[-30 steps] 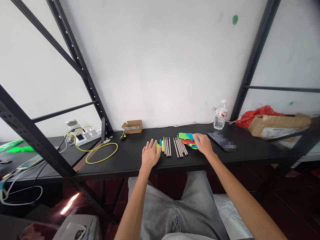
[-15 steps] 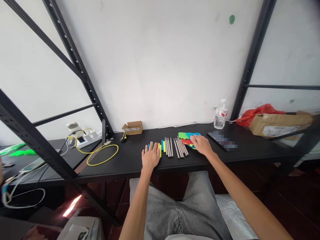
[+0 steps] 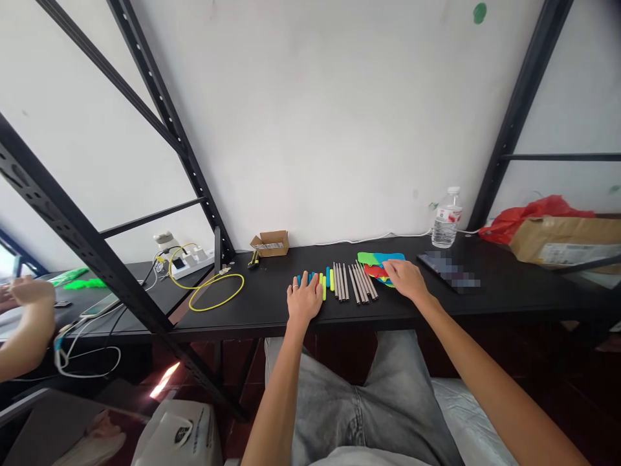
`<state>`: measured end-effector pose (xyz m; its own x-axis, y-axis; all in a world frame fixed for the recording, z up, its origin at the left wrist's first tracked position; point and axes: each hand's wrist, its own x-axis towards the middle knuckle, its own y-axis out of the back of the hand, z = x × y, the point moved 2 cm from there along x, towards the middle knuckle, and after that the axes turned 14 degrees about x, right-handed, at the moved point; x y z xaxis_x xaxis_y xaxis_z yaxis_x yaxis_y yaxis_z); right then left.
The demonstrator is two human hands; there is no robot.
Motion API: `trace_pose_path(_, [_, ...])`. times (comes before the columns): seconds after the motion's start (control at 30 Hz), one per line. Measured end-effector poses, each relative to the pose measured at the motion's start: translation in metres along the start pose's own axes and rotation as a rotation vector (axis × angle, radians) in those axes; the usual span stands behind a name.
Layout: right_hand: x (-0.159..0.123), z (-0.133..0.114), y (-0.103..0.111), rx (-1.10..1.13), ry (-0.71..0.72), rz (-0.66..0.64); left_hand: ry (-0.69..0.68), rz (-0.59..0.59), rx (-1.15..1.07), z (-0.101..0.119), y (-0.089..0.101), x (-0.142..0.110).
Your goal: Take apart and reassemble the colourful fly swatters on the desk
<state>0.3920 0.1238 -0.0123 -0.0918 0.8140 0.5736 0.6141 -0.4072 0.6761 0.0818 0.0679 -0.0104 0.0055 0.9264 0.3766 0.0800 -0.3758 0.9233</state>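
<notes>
My left hand [image 3: 305,299] lies on the black tabletop with its fingers spread over several short coloured tubes, mostly hidden beneath it. Blue and red ends peep out between the fingers. Just right of it, a yellow tube [image 3: 332,279] and a blue tube [image 3: 328,277] lie side by side. Two groups of thin grey rods, the left group [image 3: 341,282] and the right group [image 3: 363,285], fill the space between my hands. My right hand [image 3: 406,278] rests palm down, fingers stretched out, on a pile of flat green, blue and red pieces [image 3: 370,259].
Behind stand a small open cardboard box [image 3: 270,244] and a water bottle [image 3: 447,219]. A tablet-like device [image 3: 451,273] lies right, near a large carton [image 3: 565,243]. A yellow cable loop [image 3: 217,294] and power strip [image 3: 193,260] are left, beyond them another person's arm [image 3: 32,323].
My left hand has slid onto the coloured tubes, and more of their ends show around its fingers. My right hand stays on the flat pieces. Another person's arm has appeared at far left.
</notes>
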Motion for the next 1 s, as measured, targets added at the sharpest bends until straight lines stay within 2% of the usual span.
trace_pose_path(0.2, [0.002, 0.006, -0.005, -0.021, 0.009, -0.027, 0.002, 0.009, -0.001, 0.000, 0.000, 0.000])
trace_pose_path(0.37, [0.002, 0.002, 0.002, 0.009, -0.020, 0.058, 0.018, 0.006, -0.006, 0.000, 0.001, 0.001])
trace_pose_path(0.63, [0.001, -0.004, 0.005, -0.019, -0.048, 0.000, -0.002, 0.015, -0.011, 0.000, -0.002, 0.003])
trace_pose_path(0.77, [0.000, -0.006, 0.009, 0.045, -0.010, 0.072, 0.022, 0.067, -0.031, 0.001, 0.000, 0.002])
trace_pose_path(0.9, [0.000, -0.020, 0.012, 0.087, 0.028, 0.147, 0.045, 0.097, -0.042, 0.001, 0.001, 0.001])
trace_pose_path(1.0, [0.002, -0.042, 0.009, 0.080, 0.027, 0.066, 0.052, 0.124, -0.043, 0.000, -0.001, 0.001])
